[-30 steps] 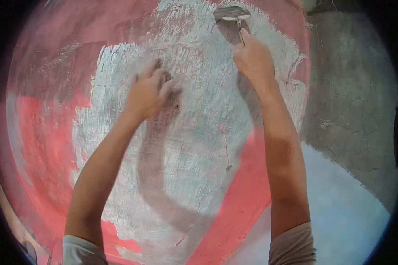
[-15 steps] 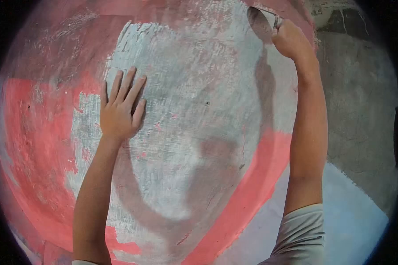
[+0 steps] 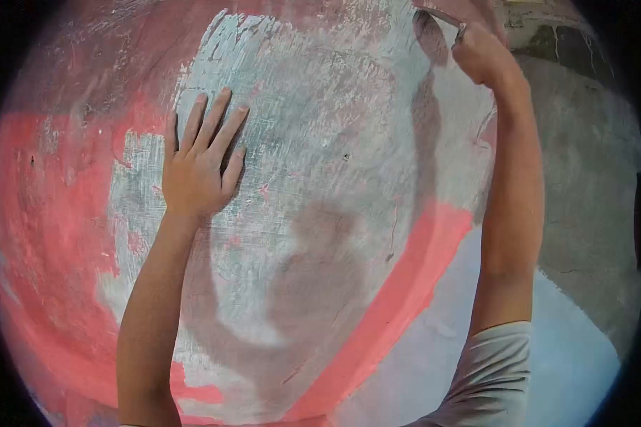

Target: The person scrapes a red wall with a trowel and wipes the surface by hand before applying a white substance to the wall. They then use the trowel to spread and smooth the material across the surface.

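Item: putty knife (image 3: 434, 28), at 1 o'clock in the head view, its blade laid against the wall (image 3: 320, 142).
Handling: judged light, with a thin, stiff and slightly springy blade; the edge likely scrapes. Best taken by the handle, which the fist hides.
Right hand (image 3: 483, 55): fingers closed round the handle, arm raised at full stretch.
Left hand (image 3: 196, 167): at 10 o'clock, palm flat on the wall, fingers (image 3: 217, 117) spread and pointing up, holding nothing.
Surface: grey-white filler patch (image 3: 313, 107) over red paint (image 3: 50, 213); probably rough and chalky.
Surroundings: bare grey plaster (image 3: 584, 164) at 3 o'clock, pale blue paint (image 3: 569, 341) at 5 o'clock.
Obstructions: none between blade and wall; arm shadows cross the patch.
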A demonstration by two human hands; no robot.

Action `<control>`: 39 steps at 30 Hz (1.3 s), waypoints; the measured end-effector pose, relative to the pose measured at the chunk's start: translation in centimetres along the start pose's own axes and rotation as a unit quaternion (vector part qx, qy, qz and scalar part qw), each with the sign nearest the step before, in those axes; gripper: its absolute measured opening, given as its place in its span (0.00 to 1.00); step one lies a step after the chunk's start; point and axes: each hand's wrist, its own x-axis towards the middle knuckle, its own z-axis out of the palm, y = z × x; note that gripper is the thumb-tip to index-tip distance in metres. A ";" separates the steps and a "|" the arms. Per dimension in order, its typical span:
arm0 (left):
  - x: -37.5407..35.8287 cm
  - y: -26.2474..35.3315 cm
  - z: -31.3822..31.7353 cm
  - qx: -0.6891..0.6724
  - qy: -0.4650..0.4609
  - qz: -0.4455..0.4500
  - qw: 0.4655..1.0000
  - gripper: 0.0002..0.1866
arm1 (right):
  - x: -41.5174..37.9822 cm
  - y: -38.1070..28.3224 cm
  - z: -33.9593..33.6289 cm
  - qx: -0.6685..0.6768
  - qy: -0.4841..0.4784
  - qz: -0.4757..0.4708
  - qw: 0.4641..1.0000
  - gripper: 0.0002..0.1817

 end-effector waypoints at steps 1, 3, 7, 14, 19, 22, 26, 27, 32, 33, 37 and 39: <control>-0.1 0.0 0.1 -0.011 0.006 -0.002 1.000 0.30 | 0.2 0.0 0.3 0.000 -0.025 0.043 0.999 0.12; -0.2 0.0 0.2 -0.015 0.005 -0.002 1.000 0.30 | 0.8 0.0 0.4 0.048 -0.104 0.166 0.980 0.11; -0.2 -0.3 0.1 -0.009 0.000 0.001 1.000 0.31 | -0.6 -5.0 -3.7 0.126 -0.132 0.216 0.959 0.10; -0.2 0.0 -0.1 -0.006 0.006 -0.005 1.000 0.30 | 0.7 -2.4 0.1 0.062 -0.126 0.192 0.971 0.13; -0.3 -0.1 0.1 -0.010 0.007 -0.003 1.000 0.30 | -0.3 -4.3 -0.9 0.015 -0.126 0.164 0.978 0.18; -0.4 0.0 0.0 -0.008 0.007 -0.013 1.000 0.30 | 1.2 -4.8 -2.2 -0.010 -0.221 0.155 0.963 0.19; -0.4 -0.2 0.0 -0.011 0.008 -0.008 1.000 0.30 | -2.9 -5.5 -0.5 -0.049 -0.013 0.055 0.997 0.15; -0.4 -0.2 0.1 -0.013 0.010 -0.007 1.000 0.30 | -1.7 -4.8 -0.6 -0.043 -0.063 0.082 0.994 0.15; -0.4 -0.2 0.0 -0.014 0.015 -0.007 1.000 0.30 | 0.5 -4.0 -1.2 -0.019 -0.185 0.163 0.969 0.18; -0.5 -0.3 -0.2 -0.017 0.013 -0.005 1.000 0.30 | -1.3 -4.2 -0.8 -0.031 -0.123 0.095 0.987 0.17; -0.5 -0.2 -0.1 -0.026 0.017 -0.007 0.999 0.30 | 0.3 -5.1 -2.5 -0.013 -0.222 0.168 0.960 0.20; -0.6 -0.3 -0.1 -0.025 0.016 -0.014 0.999 0.30 | 1.9 -4.8 -2.4 -0.022 -0.283 0.176 0.942 0.22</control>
